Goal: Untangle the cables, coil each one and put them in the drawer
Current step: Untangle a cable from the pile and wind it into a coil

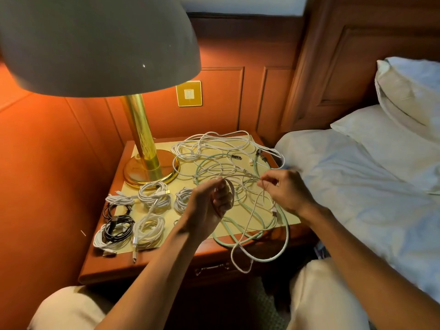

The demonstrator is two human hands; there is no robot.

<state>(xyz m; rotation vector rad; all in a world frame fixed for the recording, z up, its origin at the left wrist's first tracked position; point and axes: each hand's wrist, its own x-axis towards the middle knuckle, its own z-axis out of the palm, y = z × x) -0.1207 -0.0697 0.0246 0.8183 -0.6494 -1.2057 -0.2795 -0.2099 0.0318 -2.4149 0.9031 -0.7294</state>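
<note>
The left hand [215, 198] grips a started loop while the right hand's [287, 189] fingers [265, 181] pinch a white cable [252, 210] — pulling it free of the tangle [221, 151] on the desk [238, 217].

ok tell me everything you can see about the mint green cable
The mint green cable is one long, smooth-looking cord, uncoiled and still tangled. It loops in a wide ring on the right half of the nightstand top, crossing under and over the white cables. Its near part spills over the front edge and hangs in a curve in front of the drawer. A dark and gold plug near the back right corner seems to be its end. Whether either hand touches it cannot be told.
</note>
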